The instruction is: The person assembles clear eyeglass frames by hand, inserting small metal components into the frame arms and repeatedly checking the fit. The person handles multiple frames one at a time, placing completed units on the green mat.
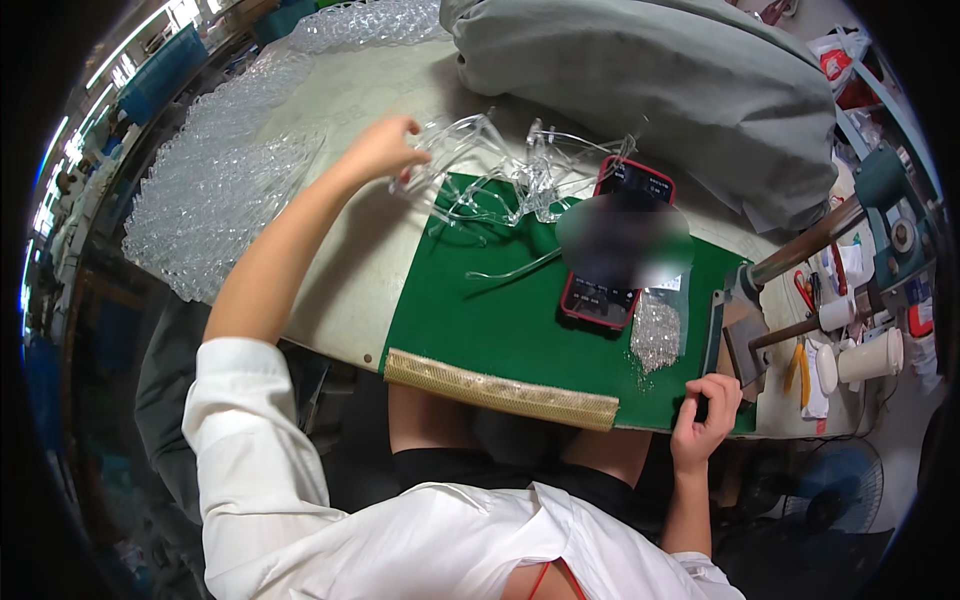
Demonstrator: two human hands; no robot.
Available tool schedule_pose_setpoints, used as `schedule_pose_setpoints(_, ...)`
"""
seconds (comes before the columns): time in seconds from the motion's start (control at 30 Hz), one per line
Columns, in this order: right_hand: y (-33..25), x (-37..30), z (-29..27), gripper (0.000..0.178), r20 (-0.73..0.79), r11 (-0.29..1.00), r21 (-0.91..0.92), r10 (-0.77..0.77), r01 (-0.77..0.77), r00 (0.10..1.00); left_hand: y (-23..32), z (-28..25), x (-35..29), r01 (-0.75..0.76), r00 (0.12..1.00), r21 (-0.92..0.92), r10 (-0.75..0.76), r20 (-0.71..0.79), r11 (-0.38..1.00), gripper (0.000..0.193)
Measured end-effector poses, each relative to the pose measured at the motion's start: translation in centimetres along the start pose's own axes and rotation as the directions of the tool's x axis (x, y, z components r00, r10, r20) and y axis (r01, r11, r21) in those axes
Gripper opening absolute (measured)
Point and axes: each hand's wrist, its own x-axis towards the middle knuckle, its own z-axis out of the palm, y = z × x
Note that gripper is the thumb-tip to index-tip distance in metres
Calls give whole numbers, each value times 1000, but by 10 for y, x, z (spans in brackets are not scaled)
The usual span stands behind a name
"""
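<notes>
My left hand (385,150) reaches over the table with its fingers apart, beside a loose pile of clear plastic eyeglass frames (480,190). Its fingertips meet the pile's left side; whether they touch a frame is hard to see. One clear temple arm (515,268) sticks out over the green mat (450,320). My right hand (708,415) rests at the mat's front right corner with curled fingers, close to a small bench press (745,330). What those fingers hold, if anything, is hidden. Tiny silvery metal parts (656,335) lie heaped on a small clear bag left of the press.
A phone in a red case (600,300) lies on the mat, partly blurred. Many clear frames (215,200) are stacked at left. A grey cloth-covered bulk (640,80) stands behind. A gold strip (500,390) lines the front edge. A white cup (870,357) and fan (835,485) are at right.
</notes>
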Motion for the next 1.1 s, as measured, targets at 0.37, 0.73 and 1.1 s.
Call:
schedule_pose_setpoints(0.37, -4, 6, -5, 17, 3, 993, 110, -41, 41, 999, 5, -32, -174, -109, 989, -86, 117, 87, 990, 44)
schedule_pose_setpoints(0.73, -9, -1, -14, 13, 4, 939, 338, 69, -66, 998, 38, -14, -138, -580, 812, 230, 577, 90, 781, 18)
schedule_pose_setpoints(1.1, -17, 4, -24, 48, 454, 991, -23, -105, 129, 885, 75, -60, -190, 53, 957, -789, 194, 215, 613, 44)
